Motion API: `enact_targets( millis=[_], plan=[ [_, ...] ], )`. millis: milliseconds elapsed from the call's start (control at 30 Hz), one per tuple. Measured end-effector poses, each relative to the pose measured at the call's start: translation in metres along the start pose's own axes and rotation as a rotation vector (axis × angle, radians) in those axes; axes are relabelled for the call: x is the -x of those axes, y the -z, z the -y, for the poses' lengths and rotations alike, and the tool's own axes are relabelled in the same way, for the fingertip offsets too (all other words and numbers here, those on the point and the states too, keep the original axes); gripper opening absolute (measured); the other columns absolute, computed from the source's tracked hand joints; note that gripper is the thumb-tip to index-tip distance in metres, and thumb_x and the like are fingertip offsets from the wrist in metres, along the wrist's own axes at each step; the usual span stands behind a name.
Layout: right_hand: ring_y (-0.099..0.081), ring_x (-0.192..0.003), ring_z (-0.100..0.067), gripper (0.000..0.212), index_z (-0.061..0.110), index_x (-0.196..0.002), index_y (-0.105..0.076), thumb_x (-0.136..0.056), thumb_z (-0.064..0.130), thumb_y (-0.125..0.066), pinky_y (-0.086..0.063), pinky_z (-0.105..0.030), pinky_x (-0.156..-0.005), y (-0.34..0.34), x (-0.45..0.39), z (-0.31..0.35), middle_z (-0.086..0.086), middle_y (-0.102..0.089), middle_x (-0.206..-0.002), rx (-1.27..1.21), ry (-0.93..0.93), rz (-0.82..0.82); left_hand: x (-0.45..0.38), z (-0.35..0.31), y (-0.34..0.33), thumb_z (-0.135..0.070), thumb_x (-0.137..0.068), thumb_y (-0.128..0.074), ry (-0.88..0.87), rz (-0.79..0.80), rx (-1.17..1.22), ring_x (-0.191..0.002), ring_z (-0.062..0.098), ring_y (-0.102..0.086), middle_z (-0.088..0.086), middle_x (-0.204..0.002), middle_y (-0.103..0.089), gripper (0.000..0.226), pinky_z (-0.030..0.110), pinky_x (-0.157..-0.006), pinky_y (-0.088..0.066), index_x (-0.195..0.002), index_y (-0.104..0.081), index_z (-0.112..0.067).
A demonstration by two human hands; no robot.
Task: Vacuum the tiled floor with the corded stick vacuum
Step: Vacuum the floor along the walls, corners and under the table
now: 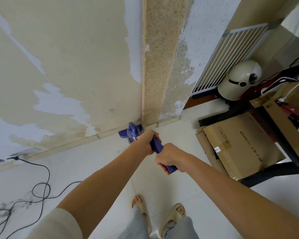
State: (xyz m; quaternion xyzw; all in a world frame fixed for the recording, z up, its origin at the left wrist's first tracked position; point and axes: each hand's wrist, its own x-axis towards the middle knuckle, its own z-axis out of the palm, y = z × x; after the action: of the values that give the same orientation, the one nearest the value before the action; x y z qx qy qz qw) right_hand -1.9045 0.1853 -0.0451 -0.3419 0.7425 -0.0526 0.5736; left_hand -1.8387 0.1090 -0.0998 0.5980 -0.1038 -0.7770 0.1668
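A blue stick vacuum [133, 132] stands on the pale tiled floor [110, 169], its head against the baseboard where the wall meets a rough pillar. Its blue handle [156, 147] runs up toward me. My left hand [148, 141] grips the handle further down. My right hand [168, 156] grips the top end of the handle, closer to me. The middle of the vacuum's body is hidden behind my hands. Its black cord [41, 192] lies in loops on the floor at the left and runs to a wall socket [16, 158].
A flat cardboard box [240, 145] lies on the floor at the right beside a black frame [274, 168]. A white helmet [238, 80] and a white slatted gate [231, 54] stand behind it. My feet in sandals [173, 218] are below. Dust marks the floor at lower left.
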Motion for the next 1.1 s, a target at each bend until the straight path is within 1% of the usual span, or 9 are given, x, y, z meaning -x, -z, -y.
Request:
enact_targets(
  millis=[67, 200, 333, 467, 700, 833, 967, 1000, 1100],
  plan=[
    [-0.045, -0.03, -0.012, 0.018, 0.003, -0.089, -0.052, -0.075, -0.007, -0.047, -0.045, -0.021, -0.042, -0.007, 0.006, -0.006, -0.01, -0.05, -0.055, 0.013, 0.001, 0.013, 0.003, 0.01, 0.005, 0.003, -0.085, -0.043, 0.007, -0.021, -0.006, -0.046, 0.012, -0.039, 0.0, -0.035, -0.041, 0.027, 0.02, -0.052, -0.038, -0.061, -0.041, -0.011],
    [-0.044, -0.028, -0.01, 0.013, 0.005, -0.081, -0.051, -0.077, -0.007, -0.049, -0.045, -0.02, -0.04, -0.006, 0.016, -0.01, -0.009, -0.05, -0.057, 0.016, 0.007, 0.026, 0.009, 0.017, 0.008, 0.003, -0.084, -0.043, 0.034, -0.019, -0.01, -0.049, 0.013, -0.039, 0.001, -0.036, -0.043, 0.028, 0.021, -0.054, -0.038, -0.06, -0.042, -0.011],
    [-0.046, -0.033, -0.013, 0.014, 0.001, -0.088, -0.053, -0.077, -0.006, -0.049, -0.045, -0.022, -0.042, -0.002, 0.017, -0.018, -0.009, -0.051, -0.055, 0.011, 0.011, 0.01, 0.011, 0.02, 0.001, 0.001, -0.087, -0.046, 0.036, -0.01, -0.009, -0.05, 0.013, -0.04, 0.001, -0.035, -0.043, 0.03, 0.02, -0.054, -0.037, -0.059, -0.042, -0.011],
    [-0.045, -0.029, -0.01, 0.018, 0.004, -0.094, -0.051, -0.078, -0.005, -0.047, -0.041, -0.02, -0.039, -0.01, 0.007, -0.024, -0.008, -0.051, -0.054, -0.007, 0.011, -0.007, 0.006, 0.023, 0.001, -0.002, -0.088, -0.049, 0.024, -0.031, -0.034, -0.05, 0.014, -0.041, 0.0, -0.035, -0.043, 0.028, 0.021, -0.055, -0.038, -0.062, -0.043, -0.011],
    [-0.044, -0.024, -0.007, 0.022, 0.003, -0.102, -0.05, -0.08, -0.003, -0.049, -0.039, -0.016, -0.036, -0.018, -0.004, -0.007, -0.007, -0.051, -0.057, -0.019, 0.045, 0.007, -0.002, 0.007, 0.016, -0.002, -0.089, -0.05, 0.029, -0.011, 0.033, -0.047, 0.009, -0.038, -0.001, -0.041, -0.041, 0.023, 0.017, -0.052, -0.039, -0.07, -0.043, -0.012],
    [-0.044, -0.024, -0.007, 0.022, 0.003, -0.101, -0.049, -0.081, -0.003, -0.049, -0.038, -0.014, -0.035, -0.017, -0.003, -0.005, -0.007, -0.051, -0.056, -0.015, 0.046, 0.006, -0.001, 0.004, 0.017, 0.0, -0.089, -0.049, 0.014, -0.003, 0.017, -0.048, 0.01, -0.038, -0.001, -0.044, -0.042, 0.021, 0.018, -0.053, -0.039, -0.072, -0.044, -0.011],
    [-0.042, -0.022, -0.006, 0.022, 0.002, -0.102, -0.049, -0.081, -0.004, -0.046, -0.037, -0.014, -0.034, -0.023, 0.008, -0.019, -0.003, -0.05, -0.041, 0.004, 0.004, 0.016, 0.003, 0.024, 0.017, 0.003, -0.087, -0.044, 0.027, -0.007, 0.003, -0.048, 0.012, -0.038, 0.001, -0.046, -0.04, 0.022, 0.019, -0.052, -0.038, -0.07, -0.043, -0.012],
    [-0.042, -0.022, -0.006, 0.022, 0.001, -0.103, -0.049, -0.082, -0.004, -0.046, -0.037, -0.015, -0.034, -0.026, 0.013, -0.024, -0.003, -0.049, -0.041, 0.016, -0.008, 0.02, 0.005, 0.031, 0.017, 0.003, -0.086, -0.043, 0.039, -0.01, 0.006, -0.048, 0.013, -0.037, 0.001, -0.045, -0.04, 0.023, 0.02, -0.051, -0.037, -0.069, -0.042, -0.012],
    [-0.042, -0.022, -0.006, 0.025, 0.002, -0.108, -0.048, -0.084, -0.003, -0.047, -0.038, -0.016, -0.035, -0.03, 0.024, -0.026, -0.007, -0.05, -0.058, 0.049, -0.016, 0.039, 0.011, 0.039, 0.023, 0.003, -0.087, -0.045, 0.059, -0.005, 0.028, -0.048, 0.014, -0.038, 0.001, -0.046, -0.04, 0.024, 0.021, -0.051, -0.038, -0.068, -0.044, -0.012]
  ],
)
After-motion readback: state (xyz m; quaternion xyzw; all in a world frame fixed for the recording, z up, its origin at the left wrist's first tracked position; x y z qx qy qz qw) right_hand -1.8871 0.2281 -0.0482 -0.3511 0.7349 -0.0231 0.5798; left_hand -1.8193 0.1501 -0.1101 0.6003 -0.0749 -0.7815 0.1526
